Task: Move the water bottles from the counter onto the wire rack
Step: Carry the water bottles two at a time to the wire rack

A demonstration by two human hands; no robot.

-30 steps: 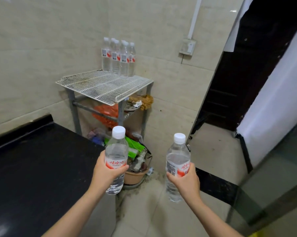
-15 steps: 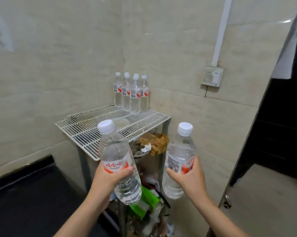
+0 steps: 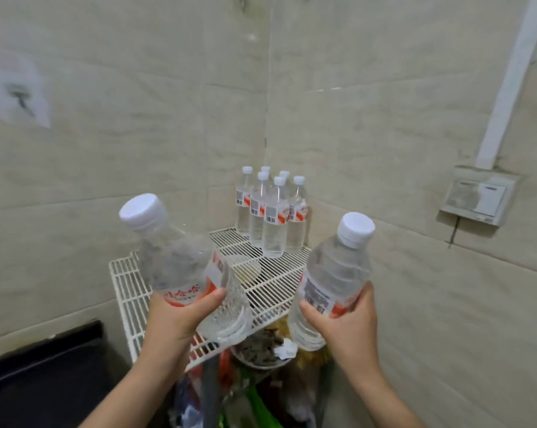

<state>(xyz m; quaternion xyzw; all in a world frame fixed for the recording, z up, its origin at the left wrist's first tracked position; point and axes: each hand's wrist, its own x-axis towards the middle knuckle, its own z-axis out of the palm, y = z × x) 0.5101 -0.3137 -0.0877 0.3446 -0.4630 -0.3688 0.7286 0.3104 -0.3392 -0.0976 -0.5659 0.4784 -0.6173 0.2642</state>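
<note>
Clear left bottle (image 3: 180, 261) clamped in left hand (image 3: 180, 316), tilted, seemingly over rack (image 3: 273, 273) front; right bottle (image 3: 335, 273) clamped in right hand (image 3: 347, 329), upright beside rack.

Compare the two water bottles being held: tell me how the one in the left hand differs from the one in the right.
Pose: the left bottle tilts steeply, cap leaning left; the right bottle stands nearly upright.
Label: the left bottle shows red lettering; the right bottle shows a barcode.
Shared: both are clear with white caps, and the left hand and right hand each grip round the label.
</note>
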